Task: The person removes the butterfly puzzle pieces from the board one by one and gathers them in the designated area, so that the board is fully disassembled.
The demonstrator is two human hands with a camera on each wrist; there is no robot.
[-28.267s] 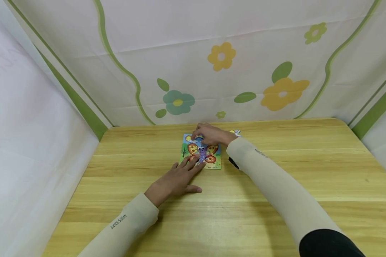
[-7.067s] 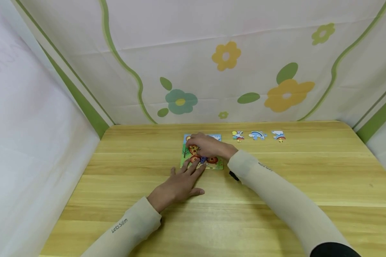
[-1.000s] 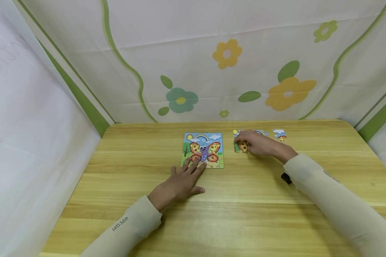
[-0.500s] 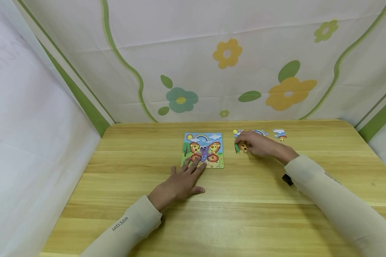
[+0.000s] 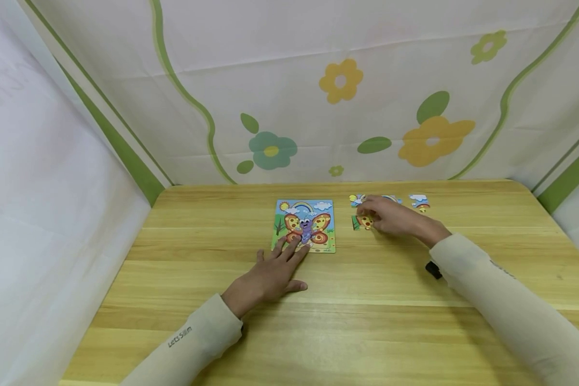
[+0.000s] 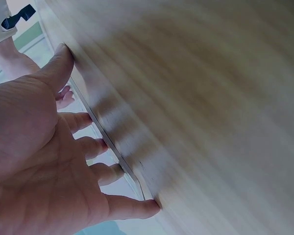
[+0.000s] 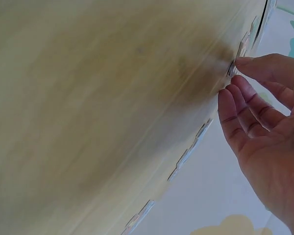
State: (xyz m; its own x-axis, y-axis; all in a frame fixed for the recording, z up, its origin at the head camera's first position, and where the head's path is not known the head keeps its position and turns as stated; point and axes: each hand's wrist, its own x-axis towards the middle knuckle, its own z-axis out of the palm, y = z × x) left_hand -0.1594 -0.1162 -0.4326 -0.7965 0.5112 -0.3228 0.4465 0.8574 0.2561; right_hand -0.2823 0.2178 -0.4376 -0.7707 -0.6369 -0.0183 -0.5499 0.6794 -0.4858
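A square butterfly puzzle board point(image 5: 325, 212) lies near the back of the table. My left hand point(image 5: 275, 273) rests with spread fingers on its front edge; in the left wrist view, the fingertips of the left hand point(image 6: 49, 142) lie along that edge. To the right of the board, a jigsaw piece with a red-and-yellow wing point(image 5: 363, 224) lies on the table. My right hand point(image 5: 391, 215) is over it, partly covering it. In the right wrist view, the right hand point(image 7: 264, 117) has its thumb tip at that piece point(image 7: 231, 69), with fingers loosely bent and apart from the thumb.
Along the back edge lie a jigsaw piece with a sun point(image 5: 354, 199), a rainbow piece point(image 5: 392, 198) partly behind my right hand, and a cloud piece point(image 5: 418, 200). A white cloth backdrop with flowers point(image 5: 289, 91) rises behind the wooden table point(image 5: 347, 332).
Over the longer span, jigsaw pieces have come to lie right of the board. In the last second, the wing piece has shifted slightly forward and lies flatter; my right fingers have loosened. The left hand stays.
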